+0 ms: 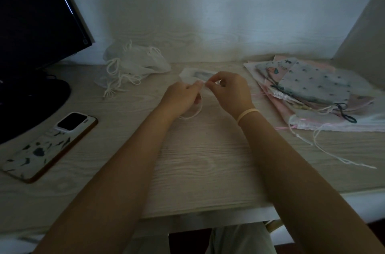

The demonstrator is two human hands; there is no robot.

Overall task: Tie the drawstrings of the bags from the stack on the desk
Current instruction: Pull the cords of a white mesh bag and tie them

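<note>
We see a small white bag (194,74) lying flat mid-desk, its white drawstring (192,113) looping toward us. On the right sits the stack of bags (316,91), pink and grey printed fabric fanned out flat, cords trailing. Back left, a heap of white bags (135,64) lies crumpled, cords tangled.

Desk (204,162) under my arms: pale wood grain, matt. Pile of white bags (135,62): thin sheer cloth, soft cord. Stack of bags (312,87): printed cotton-like cloth, matt. Phone (50,145): glossy case. Monitor (35,10): dark, glossy. My wristband (248,115): smooth, rubbery.
</note>
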